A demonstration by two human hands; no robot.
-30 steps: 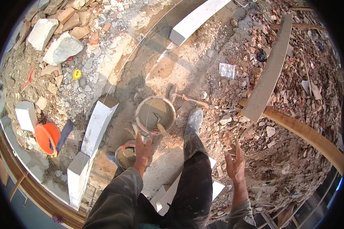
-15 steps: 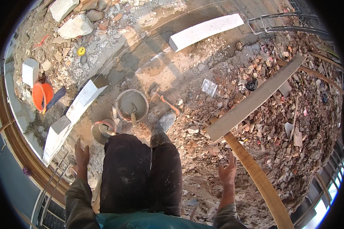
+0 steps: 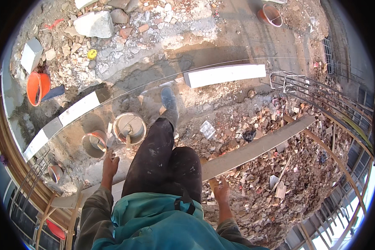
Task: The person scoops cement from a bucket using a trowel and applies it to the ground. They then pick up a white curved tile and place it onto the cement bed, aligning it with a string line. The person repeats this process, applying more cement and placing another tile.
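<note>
My left hand [image 3: 109, 167] hangs beside my left thigh, thumb apart from the fingers, holding nothing. Just beyond its fingertips is a small orange bucket [image 3: 88, 151] with a tool handle [image 3: 101, 147] at its rim. To the right of that stands a mortar-smeared bucket [image 3: 141, 139], with a trowel [image 3: 128, 141] across its top. My right hand [image 3: 222, 192] hangs low by my right thigh, its fingers loosely apart and empty. In the picture it lies next to a wooden strip [image 3: 213, 184] and below a long grey plank [image 3: 254, 151]; I cannot tell whether it touches either.
White blocks [image 3: 225, 75] lie along a stretched string [image 3: 154, 81]. An orange bucket [image 3: 38, 88] stands at far left, another bucket [image 3: 271, 16] at the far right. Broken rubble [image 3: 254, 196] covers the right side, beside a steel rebar cage [image 3: 304, 85]. My boot [image 3: 169, 102] is forward, near a block.
My view has shifted forward, and one boot has stepped ahead past the mortar bucket. Both hands have swung closer to my thighs. The far bucket has come into view.
</note>
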